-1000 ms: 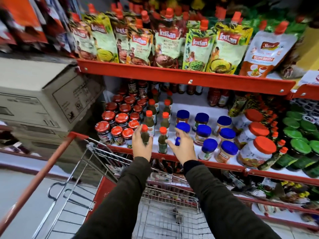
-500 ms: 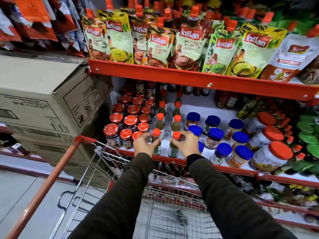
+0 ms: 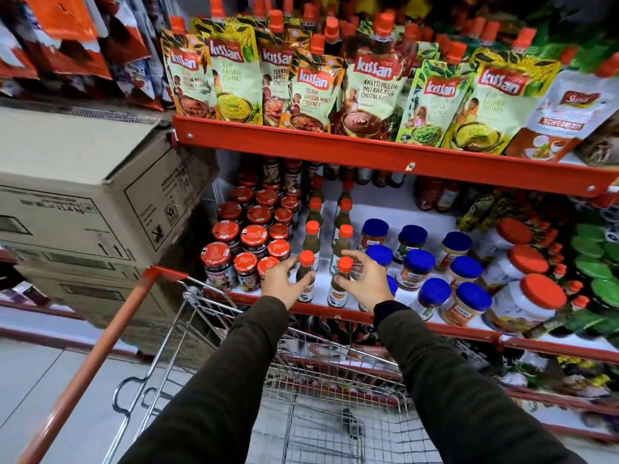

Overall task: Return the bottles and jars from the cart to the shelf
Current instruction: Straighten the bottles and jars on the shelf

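My left hand [image 3: 279, 279] grasps one green bottle [image 3: 305, 279], my right hand [image 3: 363, 279] another bottle [image 3: 340, 283], both near the shelf [image 3: 435, 324] lip at centre frame; a careless release could topple them into the cart [image 3: 207, 316].

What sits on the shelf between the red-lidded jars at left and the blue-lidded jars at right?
Two rows of orange-capped bottles, seen in the head view.

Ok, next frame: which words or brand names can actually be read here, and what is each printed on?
"Kissan": logo on the spouted pouches on the top shelf.
"TEEKHI LEHSUN MIRCH CHUTNEY": fourth pouch from the left.
"KHATTI MEETHI IMLI KHAJOOR CHUTNEY": the centre pouch.
Too small or blurred to read: cardboard box print, red jar lids, blue-lidded jars, bottles in the hands.
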